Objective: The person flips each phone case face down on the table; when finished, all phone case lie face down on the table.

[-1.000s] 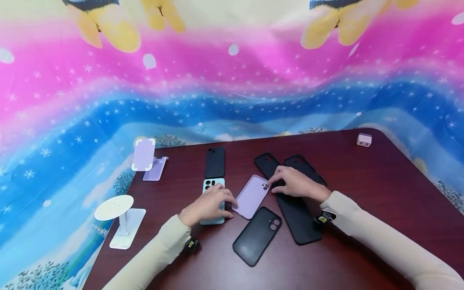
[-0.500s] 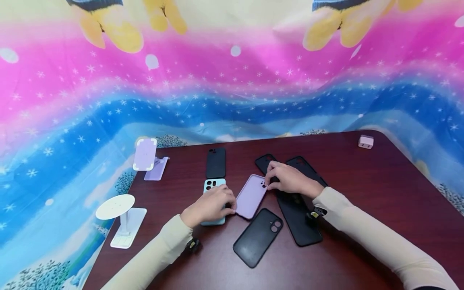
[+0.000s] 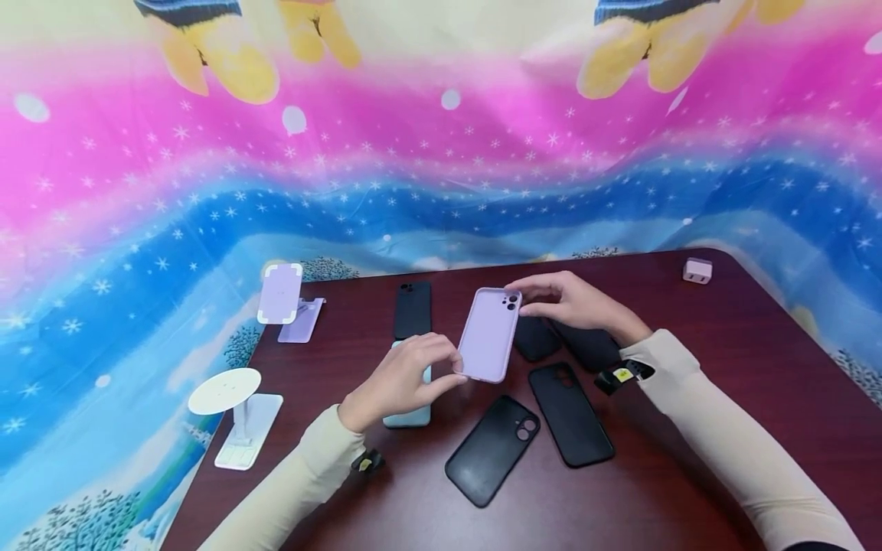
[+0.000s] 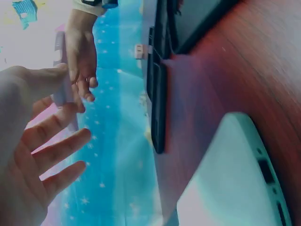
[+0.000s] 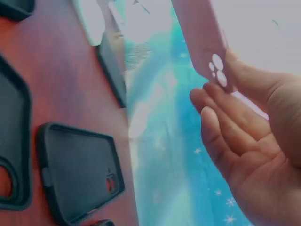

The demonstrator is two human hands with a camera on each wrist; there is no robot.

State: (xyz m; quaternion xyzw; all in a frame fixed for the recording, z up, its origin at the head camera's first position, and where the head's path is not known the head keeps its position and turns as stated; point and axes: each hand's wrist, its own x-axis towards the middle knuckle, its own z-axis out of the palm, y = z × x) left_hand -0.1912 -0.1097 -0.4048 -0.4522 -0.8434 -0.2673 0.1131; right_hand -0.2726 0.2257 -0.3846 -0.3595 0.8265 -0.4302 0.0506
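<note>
Left hand (image 3: 406,376) and right hand (image 3: 579,304) both sit higher over the bench (image 3: 751,344) than in the earlier head view, and the lilac phone case (image 3: 491,337) is up there with them. Taking that case as the clock's centre, the bench's far edge runs near at 12 o'clock, so a push that way soon runs out of wood; the freest room spreads at 3 o'clock past the right hand, and at 6 beyond the front black case (image 3: 491,453). Around 9 o'clock, well apart, are the white stand (image 3: 224,392) and the lilac stand (image 3: 281,295), which a wide swing that way could topple. The lilac phone case hangs clamped by both grips, pinched at its 7 o'clock corner by the left and its 1 o'clock corner by the right; with so little purchase, it could pivot or flex loose if one side pulls harder. A drop would probably strike the second black case (image 3: 573,421) between 4 and 5 o'clock, or the mint case (image 3: 409,419) near 8. Smallest, the charger cube (image 3: 697,271), between 2 and 3 o'clock, looks too far off to snag.
</note>
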